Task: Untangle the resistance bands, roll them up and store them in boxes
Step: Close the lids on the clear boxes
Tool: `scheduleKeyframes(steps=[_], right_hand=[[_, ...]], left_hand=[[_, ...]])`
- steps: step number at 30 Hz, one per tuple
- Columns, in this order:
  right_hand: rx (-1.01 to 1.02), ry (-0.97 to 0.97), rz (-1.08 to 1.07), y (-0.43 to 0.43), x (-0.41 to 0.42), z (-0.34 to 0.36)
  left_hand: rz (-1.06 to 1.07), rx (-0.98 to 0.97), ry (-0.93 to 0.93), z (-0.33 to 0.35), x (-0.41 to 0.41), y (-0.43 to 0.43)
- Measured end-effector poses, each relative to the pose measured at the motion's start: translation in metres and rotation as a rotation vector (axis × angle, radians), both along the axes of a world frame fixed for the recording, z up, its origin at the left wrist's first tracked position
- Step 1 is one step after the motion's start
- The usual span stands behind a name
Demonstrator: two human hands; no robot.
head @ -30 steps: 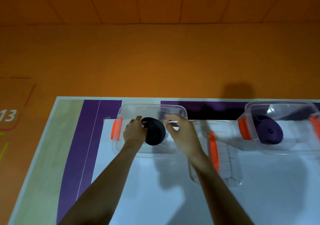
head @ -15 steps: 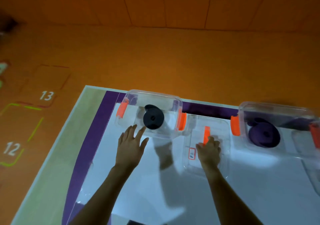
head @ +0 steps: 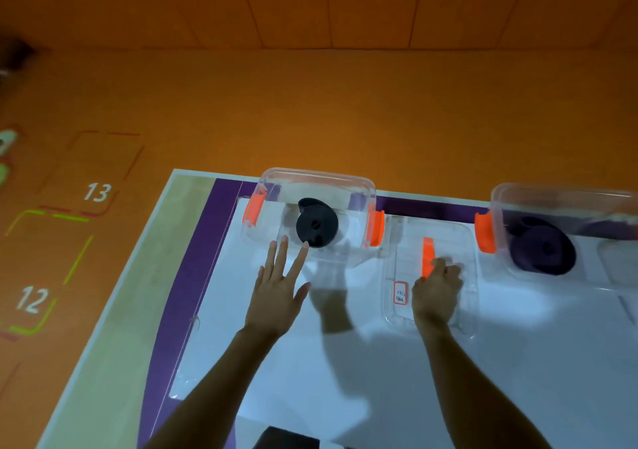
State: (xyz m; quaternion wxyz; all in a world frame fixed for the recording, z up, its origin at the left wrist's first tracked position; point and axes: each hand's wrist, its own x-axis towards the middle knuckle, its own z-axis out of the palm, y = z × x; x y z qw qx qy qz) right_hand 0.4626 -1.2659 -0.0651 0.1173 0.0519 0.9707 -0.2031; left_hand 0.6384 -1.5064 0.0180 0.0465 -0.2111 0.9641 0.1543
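Note:
A rolled black resistance band (head: 316,225) lies inside a clear plastic box (head: 276,186) with orange latches at the far left of the table. My left hand (head: 278,286) is spread flat, fingers straight, its fingertips at the box's near wall. A clear lid (head: 397,252) with an orange handle (head: 428,257) lies flat to the right of that box. My right hand (head: 436,290) rests on the lid with fingers curled at the handle's near end. A rolled purple band (head: 542,252) sits in a second clear box (head: 511,196) at the right.
The white table top (head: 345,379) has a purple stripe and a pale green strip along its left side, with its left edge close by. A white label (head: 400,292) is stuck on the lid. Orange floor with numbered squares 12 and 13 lies beyond.
My left hand let go of the black roll, left it in the box and pulled back flat. My right hand moved from the box down onto the lid's handle.

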Motion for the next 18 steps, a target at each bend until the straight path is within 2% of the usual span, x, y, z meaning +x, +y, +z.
scheduleKeyframes(steps=[8,18], right_hand=[[-0.002,-0.094,-0.062,0.003,0.009,0.012],[-0.148,-0.109,-0.284,0.007,0.091,0.080]], left_hand=[[-0.116,-0.061,-0.069,-0.008,0.007,-0.016],[-0.229,-0.076,-0.101,-0.003,0.010,-0.033]])
